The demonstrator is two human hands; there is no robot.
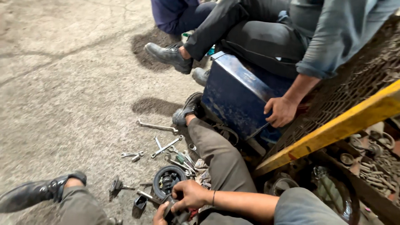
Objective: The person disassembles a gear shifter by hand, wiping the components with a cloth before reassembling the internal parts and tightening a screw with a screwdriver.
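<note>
The wearer's right hand (192,194) was closed over the top of a dark tool (175,212) at the lower frame edge, fingers curled round it. The left hand (159,217) lay under the same tool, largely cut off by the frame; its grip could not be determined. The tool's type was not discernible. Just beyond it lay a black round wheel-like part (167,180) on the concrete floor (75,83), with loose spanners (160,146) scattered near. A co-worker's hand (281,111) rested on a blue metal box (237,96). A yellow bar (333,129) crossed a rusty mesh grating (358,83); parts beneath were unclear.
</note>
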